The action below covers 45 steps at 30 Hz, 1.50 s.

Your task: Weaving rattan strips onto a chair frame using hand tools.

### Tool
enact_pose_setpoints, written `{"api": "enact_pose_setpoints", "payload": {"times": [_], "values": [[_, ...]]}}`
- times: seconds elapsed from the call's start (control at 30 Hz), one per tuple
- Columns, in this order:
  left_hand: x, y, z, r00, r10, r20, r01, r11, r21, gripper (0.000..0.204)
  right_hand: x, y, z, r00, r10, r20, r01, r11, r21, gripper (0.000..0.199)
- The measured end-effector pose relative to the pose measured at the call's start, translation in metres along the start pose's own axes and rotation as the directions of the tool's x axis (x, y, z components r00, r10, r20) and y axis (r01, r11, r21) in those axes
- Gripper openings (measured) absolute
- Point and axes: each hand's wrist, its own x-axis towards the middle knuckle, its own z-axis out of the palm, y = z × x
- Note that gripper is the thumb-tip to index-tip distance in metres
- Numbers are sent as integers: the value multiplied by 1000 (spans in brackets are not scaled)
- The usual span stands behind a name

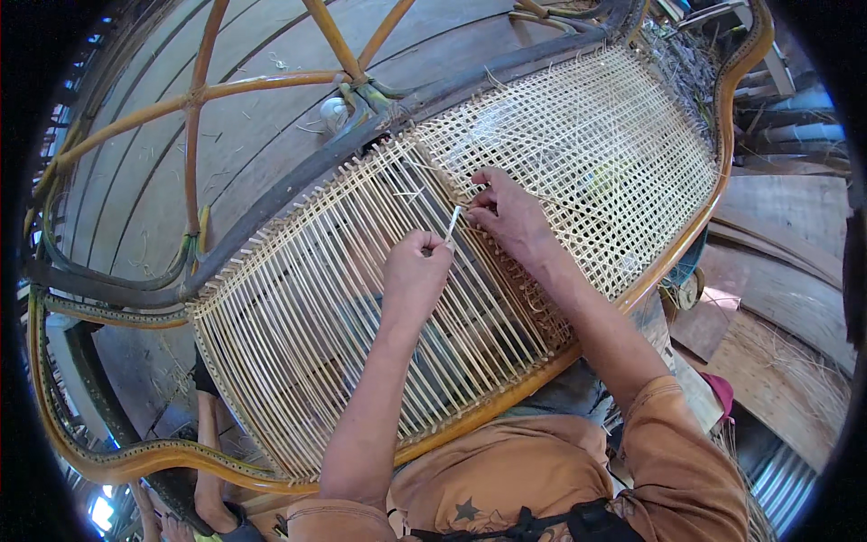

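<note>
A rattan bench frame lies before me, its seat split by a wooden crossbar [490, 257]. Left of the bar, parallel cane strands [312, 312] span the seat with gaps between them. On the right the cane is woven into an open mesh [587, 126]. Closed in a pinch, my left hand [418, 268] holds a short pale cane strip [453, 221] that points up toward the bar. My right hand [515, 217] is closed over the mesh edge beside the bar, fingertips close to the strip's upper end; what they pinch is too small to make out.
Curved rattan poles [271, 84] rise beyond the seat, over a plank floor [271, 154] with cane scraps. The bench's curved front rail [488, 411] runs close to my body. Wooden boards [777, 217] lie at the right. Another person's bare legs [209, 452] show at the lower left.
</note>
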Motion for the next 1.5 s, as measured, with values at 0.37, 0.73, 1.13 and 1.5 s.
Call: {"api": "enact_pose_setpoints", "payload": {"times": [0.37, 0.73, 1.13, 1.5], "values": [[-15, 4, -15, 999, -14, 34, 19, 991, -136, 20, 0, 8, 4, 990, -134, -34, 129, 984, -121, 23], [-25, -15, -25, 998, -56, 41, 67, 944, -324, 19, -4, 11, 10, 922, -368, -123, 321, 901, -291, 15], [-23, -16, -28, 997, -43, 71, 66, 926, -371, 16, -3, 7, -1, 932, -361, 39, 353, 876, -329, 16], [-23, -20, -30, 995, -43, 93, 80, 894, -441, 15, 1, -1, -9, 937, -281, 206, 345, 830, -439, 13]]}}
